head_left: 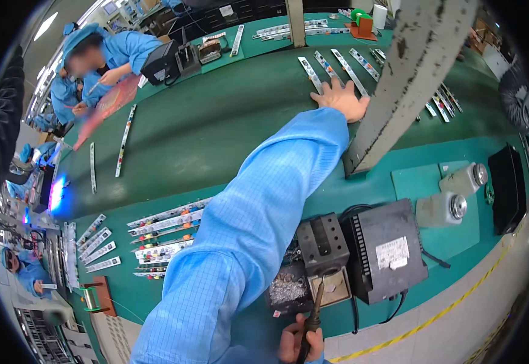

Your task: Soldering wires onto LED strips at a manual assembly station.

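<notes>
A person's view down onto a green workbench (216, 133). At six o'clock, nearest the viewer, the right hand (301, 343) is clamped around the handle of a soldering iron (314, 315), whose tip points up toward a sponge tray (332, 288) just above it. Touching that tray at its upper edge is a dark iron stand (322, 242), and beside it toward three o'clock sits a black soldering station (386, 249) with a white label. Toward nine o'clock of the stand, a fan of narrow white circuit strips (164, 233) lies on the bench, with a solder spool (91, 298) near seven o'clock. Two small metal-capped bottles (452, 194) rest on a green mat at three o'clock. From the lower edge a blue sleeve (258, 224) stretches far across the bench toward twelve o'clock, where the left hand (342, 97) lies flat, fingers spread apart, on a row of white strips (337, 67). A grey post (401, 79) stands just beside that hand. At ten o'clock, a co-worker in blue (103, 57) sits well apart.
</notes>
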Motion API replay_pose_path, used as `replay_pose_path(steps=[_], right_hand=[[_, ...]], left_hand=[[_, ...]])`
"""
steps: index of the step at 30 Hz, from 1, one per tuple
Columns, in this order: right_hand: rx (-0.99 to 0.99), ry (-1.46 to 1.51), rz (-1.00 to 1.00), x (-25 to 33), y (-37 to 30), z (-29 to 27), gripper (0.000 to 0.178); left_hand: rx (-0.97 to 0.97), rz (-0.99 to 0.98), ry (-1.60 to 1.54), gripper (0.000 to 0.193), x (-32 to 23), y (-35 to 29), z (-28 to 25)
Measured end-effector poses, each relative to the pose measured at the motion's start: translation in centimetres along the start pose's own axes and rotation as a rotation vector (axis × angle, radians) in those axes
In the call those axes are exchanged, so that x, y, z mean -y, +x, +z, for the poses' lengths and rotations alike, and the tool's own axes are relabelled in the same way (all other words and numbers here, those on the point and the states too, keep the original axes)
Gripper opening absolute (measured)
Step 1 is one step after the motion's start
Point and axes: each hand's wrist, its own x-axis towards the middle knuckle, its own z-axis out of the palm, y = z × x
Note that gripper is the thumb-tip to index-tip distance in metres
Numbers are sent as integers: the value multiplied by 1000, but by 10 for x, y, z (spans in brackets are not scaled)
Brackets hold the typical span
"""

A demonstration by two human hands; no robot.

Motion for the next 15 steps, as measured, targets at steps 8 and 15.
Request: replay_pose_path(steps=[8, 15], right_hand=[[103, 212, 218, 2, 11, -4, 24], [-2, 436, 734, -19, -9, -33, 22]], left_hand=[[-10, -230, 106, 65, -22, 19, 11], [113, -295, 158, 48, -2, 10, -37]])
